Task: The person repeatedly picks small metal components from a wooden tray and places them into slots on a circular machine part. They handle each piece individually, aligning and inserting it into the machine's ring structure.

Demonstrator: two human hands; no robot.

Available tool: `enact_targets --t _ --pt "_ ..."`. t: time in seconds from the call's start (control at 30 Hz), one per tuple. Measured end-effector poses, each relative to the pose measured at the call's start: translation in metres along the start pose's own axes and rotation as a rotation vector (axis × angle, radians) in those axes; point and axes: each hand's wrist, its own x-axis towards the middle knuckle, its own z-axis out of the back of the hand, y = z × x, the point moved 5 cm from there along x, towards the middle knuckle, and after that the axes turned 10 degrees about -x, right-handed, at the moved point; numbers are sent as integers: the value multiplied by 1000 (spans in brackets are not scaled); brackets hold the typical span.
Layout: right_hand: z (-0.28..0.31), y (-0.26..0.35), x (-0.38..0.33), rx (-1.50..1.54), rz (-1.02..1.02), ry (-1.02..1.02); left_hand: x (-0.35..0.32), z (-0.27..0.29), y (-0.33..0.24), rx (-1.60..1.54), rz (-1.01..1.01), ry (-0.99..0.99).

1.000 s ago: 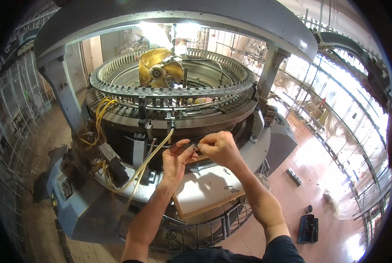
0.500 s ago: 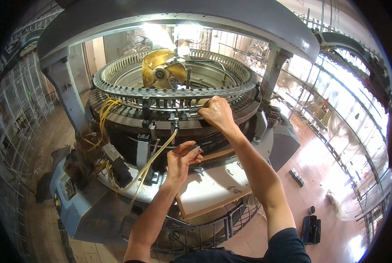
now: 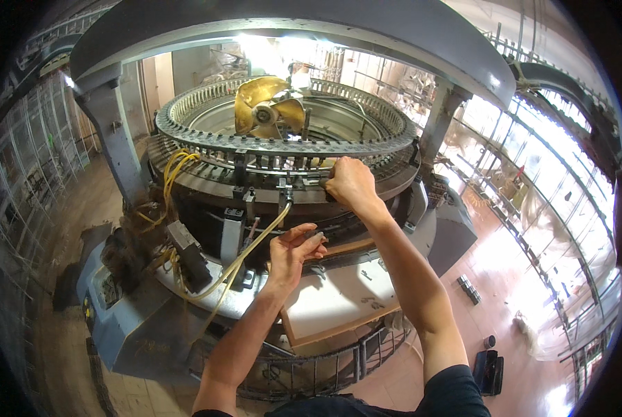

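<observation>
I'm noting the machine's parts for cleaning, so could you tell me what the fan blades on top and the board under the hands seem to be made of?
The fan blades look like polished brass-coloured metal, glinting gold in the light. The board looks like wood or plywood: pale matte face, brown raw edge. The left hand hovers above it.

Circular knitting machine's toothed grey ring (image 3: 207,142), horizontal, gripped at its front edge by right hand (image 3: 350,182); left hand (image 3: 291,249) below pinches a small dark part (image 3: 316,236).

A brass-gold fan (image 3: 266,111) is seen at the centre of a grey steel needle ring (image 3: 207,139). Yellow cables (image 3: 175,170) are looped beside a blue-grey machine base (image 3: 127,326). A cream, wood-edged board (image 3: 339,302) is shown below.
</observation>
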Motion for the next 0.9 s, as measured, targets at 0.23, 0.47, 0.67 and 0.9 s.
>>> enact_targets --t 0.23,0.47,0.67,0.9 --pt "2 0 -8 87 176 -159 -1 0 -2 -7 -18 -1" --pt "-6 -1 -4 54 256 -157 -2 -2 -4 24 5 -42" --pt "-9 -1 1 11 278 -138 -3 -4 -4 21 0 -49" --pt "30 -2 -79 368 295 -161 1 4 -3 -68 -49 -51"
